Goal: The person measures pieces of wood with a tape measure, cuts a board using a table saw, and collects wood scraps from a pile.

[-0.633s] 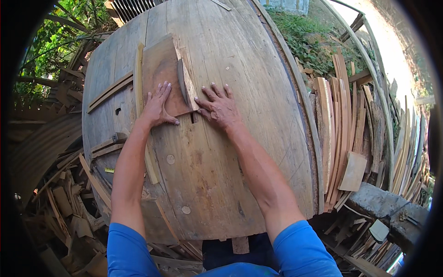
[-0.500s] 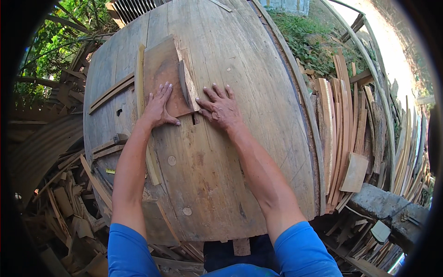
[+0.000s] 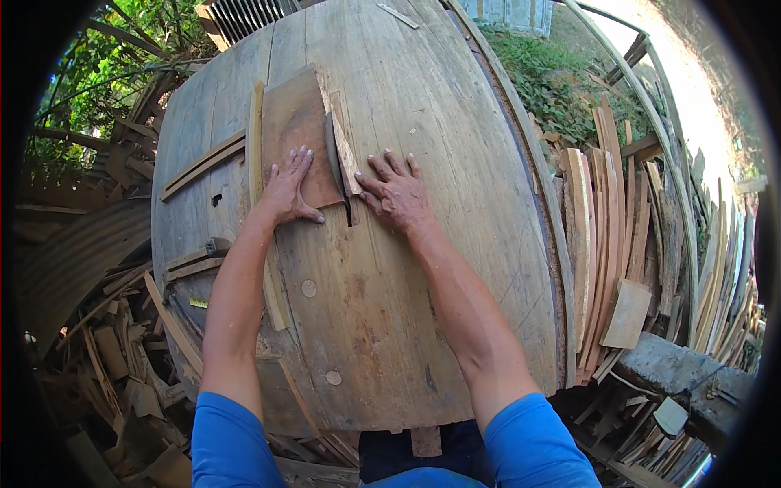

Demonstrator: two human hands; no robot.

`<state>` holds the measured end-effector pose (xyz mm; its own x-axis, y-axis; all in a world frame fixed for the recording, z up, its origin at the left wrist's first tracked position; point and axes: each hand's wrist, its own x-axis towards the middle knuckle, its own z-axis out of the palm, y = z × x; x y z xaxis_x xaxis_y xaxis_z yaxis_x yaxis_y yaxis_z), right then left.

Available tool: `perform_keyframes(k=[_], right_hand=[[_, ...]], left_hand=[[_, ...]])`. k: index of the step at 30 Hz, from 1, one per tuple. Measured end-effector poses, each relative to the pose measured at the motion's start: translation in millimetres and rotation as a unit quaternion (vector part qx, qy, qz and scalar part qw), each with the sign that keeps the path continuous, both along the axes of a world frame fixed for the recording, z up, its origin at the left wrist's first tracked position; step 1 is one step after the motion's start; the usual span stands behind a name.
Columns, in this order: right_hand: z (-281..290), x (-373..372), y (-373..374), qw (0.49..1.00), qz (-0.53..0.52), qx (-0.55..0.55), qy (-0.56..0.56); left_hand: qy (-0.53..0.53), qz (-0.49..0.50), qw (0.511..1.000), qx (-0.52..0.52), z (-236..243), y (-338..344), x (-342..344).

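Observation:
My left hand lies flat on the near end of a brown wooden board, fingers stretched forward and thumb out to the right. Along the board's right side a thin, dark curved saw blade stands up out of the wooden tabletop. A narrow, pale wood strip leans just right of the blade. My right hand rests on the tabletop with spread fingers, its thumb and index side at the strip's near end. A short dark slot shows in front of the blade.
A long wooden batten runs along the board's left side. Paired wood strips and a small block lie farther left. Cut slats stack beyond the right edge, beside a concrete beam. Scrap wood heaps at the left.
The whole view has shifted slightly, so the table appears a little lower and to the right. Both hands keep nearly the same places by the board and strip.

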<state>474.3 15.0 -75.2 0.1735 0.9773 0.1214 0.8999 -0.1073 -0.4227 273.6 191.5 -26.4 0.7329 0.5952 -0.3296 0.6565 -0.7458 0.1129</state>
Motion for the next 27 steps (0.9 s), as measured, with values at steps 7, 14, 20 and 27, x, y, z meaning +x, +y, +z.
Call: perform_keyframes(k=[7, 14, 20, 27], right_hand=[[-5.3, 4.0, 13.6, 0.999, -0.023, 0.031, -0.023], [-5.8, 8.6, 19.9, 0.998, -0.035, 0.025, -0.045], [-10.5, 19.0, 43.1, 0.995, -0.093, 0.007, -0.048], [-12.5, 41.3, 64.1, 0.996, -0.066, 0.042, -0.053]], left_hand=[[-0.012, -0.004, 1.000, 0.000, -1.7, 1.8, -1.6], [-0.008, -0.003, 1.000, -0.006, 0.2, 3.4, 3.2], [0.004, 0.010, 1.000, -0.012, 4.6, 8.9, 5.2], [-0.002, -0.004, 1.000, -0.008, -2.4, 23.3, 9.2]])
